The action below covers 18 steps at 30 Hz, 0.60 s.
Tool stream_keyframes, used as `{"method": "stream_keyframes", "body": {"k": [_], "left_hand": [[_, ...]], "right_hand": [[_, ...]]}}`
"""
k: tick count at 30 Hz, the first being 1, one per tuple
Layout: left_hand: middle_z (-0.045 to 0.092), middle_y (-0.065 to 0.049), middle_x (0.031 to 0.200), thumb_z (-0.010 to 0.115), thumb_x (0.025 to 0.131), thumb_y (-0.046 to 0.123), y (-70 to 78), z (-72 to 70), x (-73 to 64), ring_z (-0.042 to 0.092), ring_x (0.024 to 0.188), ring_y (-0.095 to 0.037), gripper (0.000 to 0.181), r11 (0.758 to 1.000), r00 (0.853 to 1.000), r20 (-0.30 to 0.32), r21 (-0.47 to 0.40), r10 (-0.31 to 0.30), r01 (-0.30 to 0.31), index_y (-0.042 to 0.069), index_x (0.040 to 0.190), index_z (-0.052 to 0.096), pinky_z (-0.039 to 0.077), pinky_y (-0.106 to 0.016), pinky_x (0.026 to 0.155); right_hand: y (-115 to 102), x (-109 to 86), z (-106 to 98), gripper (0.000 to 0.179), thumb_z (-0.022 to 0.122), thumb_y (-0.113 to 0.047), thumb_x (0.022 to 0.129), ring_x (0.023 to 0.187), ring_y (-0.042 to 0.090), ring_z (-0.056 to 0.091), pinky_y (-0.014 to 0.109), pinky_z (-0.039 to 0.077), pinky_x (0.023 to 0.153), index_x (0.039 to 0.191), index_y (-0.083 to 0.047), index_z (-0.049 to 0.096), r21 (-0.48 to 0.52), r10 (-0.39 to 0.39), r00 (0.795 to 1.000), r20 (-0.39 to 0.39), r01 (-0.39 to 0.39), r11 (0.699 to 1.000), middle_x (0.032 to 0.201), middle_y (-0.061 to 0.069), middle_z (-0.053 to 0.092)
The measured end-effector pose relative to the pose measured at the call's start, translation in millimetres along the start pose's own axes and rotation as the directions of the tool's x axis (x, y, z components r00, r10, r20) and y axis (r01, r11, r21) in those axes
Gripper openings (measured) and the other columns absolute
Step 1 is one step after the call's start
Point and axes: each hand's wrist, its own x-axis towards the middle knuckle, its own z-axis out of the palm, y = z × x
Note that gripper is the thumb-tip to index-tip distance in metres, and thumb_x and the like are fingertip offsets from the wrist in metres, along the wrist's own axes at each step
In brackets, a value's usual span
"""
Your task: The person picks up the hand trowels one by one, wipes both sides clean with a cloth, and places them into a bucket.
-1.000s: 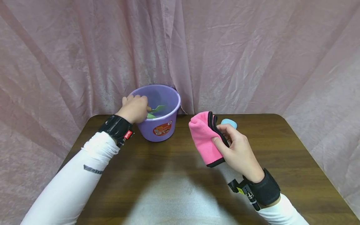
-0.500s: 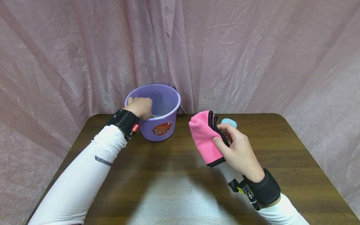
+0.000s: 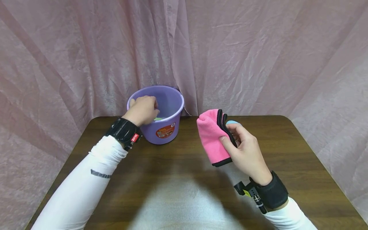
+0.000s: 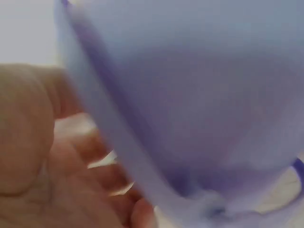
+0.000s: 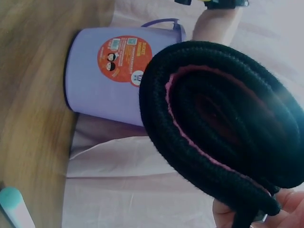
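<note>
The thumb and fingers point(image 3: 228, 145) of the right hand point(image 3: 248, 153) pinch a folded pink cloth point(image 3: 212, 135) with black edging, held raised over the surface point(image 3: 172, 159). The left hand point(image 3: 142, 110) bends over the near left rim of the purple bucket point(image 3: 150, 135); its fingers are partly hidden, so I cannot tell whether they hold anything. Something green point(image 3: 158, 118) shows inside. A pale-blue object point(image 3: 232, 122) lies behind the right hand.
</note>
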Motion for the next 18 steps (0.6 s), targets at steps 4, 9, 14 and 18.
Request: {"method": "stream_keyframes", "body": {"k": [4, 9, 14, 18], "left_hand": [[0.059, -0.009, 0.104, 0.062, 0.094, 0.022, 24.9, -1.6, -17.3, 0.053, 0.103, -0.029, 0.022, 0.991, 0.978, -0.205, -0.118, 0.045, -0.07, 0.006, 0.109, 0.065, 0.034, -0.049, 0.085], [0.059, -0.006, 0.097, 0.065, 0.094, 0.016, 52.7, 2.7, -36.6, 0.054, 0.09, -0.022, 0.018, 0.924, 0.905, -0.401, -0.275, 0.14, -0.265, 0.005, 0.108, 0.065, 0.04, -0.039, 0.082], [0.057, -0.004, 0.093, 0.065, 0.093, 0.012, 69.4, 23.1, -52.6, 0.052, 0.078, -0.017, 0.015, 0.86, 0.87, -0.452, -0.346, 0.196, -0.374, 0.006, 0.107, 0.064, 0.043, -0.03, 0.071], [0.057, -0.004, 0.093, 0.066, 0.093, 0.013, 77.3, 44.6, -58.4, 0.052, 0.078, -0.016, 0.018, 0.84, 0.89, -0.414, -0.401, 0.19, -0.366, 0.007, 0.109, 0.063, 0.044, -0.027, 0.07]], "right_hand": [[0.7, 1.4, -4.0, 0.024, 0.07, -0.014, 0.093, 0.076, 0.014, 0.057, 0.02, 0.047, 0.062, 0.114, -0.005, 0.063, -0.011, -0.005, 1.0, -0.01, 0.005, 1.0, 0.094, 0.002, 0.065], [8.5, 1.9, -8.4, 0.026, 0.07, -0.021, 0.094, 0.074, 0.012, 0.057, 0.022, 0.048, 0.059, 0.115, -0.009, 0.063, -0.014, -0.002, 1.0, -0.029, 0.001, 1.0, 0.093, -0.001, 0.065], [4.5, 2.9, -13.3, 0.025, 0.07, -0.019, 0.093, 0.071, 0.013, 0.056, 0.023, 0.047, 0.056, 0.116, -0.01, 0.064, -0.011, -0.009, 0.999, -0.048, 0.008, 1.0, 0.092, -0.001, 0.064], [-0.6, 3.7, -15.4, 0.024, 0.07, -0.016, 0.093, 0.07, 0.012, 0.055, 0.022, 0.045, 0.056, 0.115, -0.009, 0.064, -0.017, -0.007, 0.998, -0.059, 0.006, 1.0, 0.091, 0.0, 0.064]]}}
